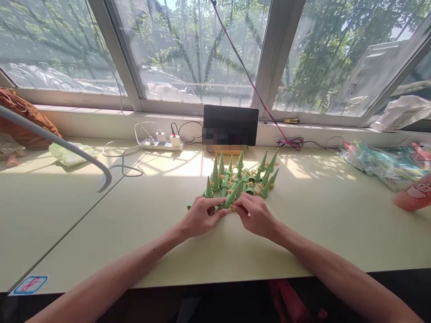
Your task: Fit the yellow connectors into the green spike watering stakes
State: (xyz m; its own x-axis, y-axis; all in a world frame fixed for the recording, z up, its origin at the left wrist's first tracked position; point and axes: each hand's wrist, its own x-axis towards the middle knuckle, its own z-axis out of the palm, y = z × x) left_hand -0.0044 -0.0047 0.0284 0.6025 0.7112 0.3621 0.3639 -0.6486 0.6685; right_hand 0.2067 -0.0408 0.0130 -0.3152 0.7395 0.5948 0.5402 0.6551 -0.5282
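Observation:
Several green cone-tipped spikes (215, 174) with small yellowish valves (265, 164) are grouped at the middle of the pale table (168, 233), some upright and some leaning. At the near edge of this group, my left hand (202, 216) pinches a tilted green spike (231, 196) between thumb and fingers. Close on its right, my right hand (256, 214) has its fingertips together on a small yellowish piece (232, 208) beside the base of that spike. The fingertips partly hide this piece.
Behind the spikes a black screen (230, 125) leans near the window sill. A power strip (161, 144) with plugs and cables lies left of it. Plastic-wrapped items (373, 163) and a pink cup (412, 196) are at the right. A grey curved bar (67, 146) crosses the left side.

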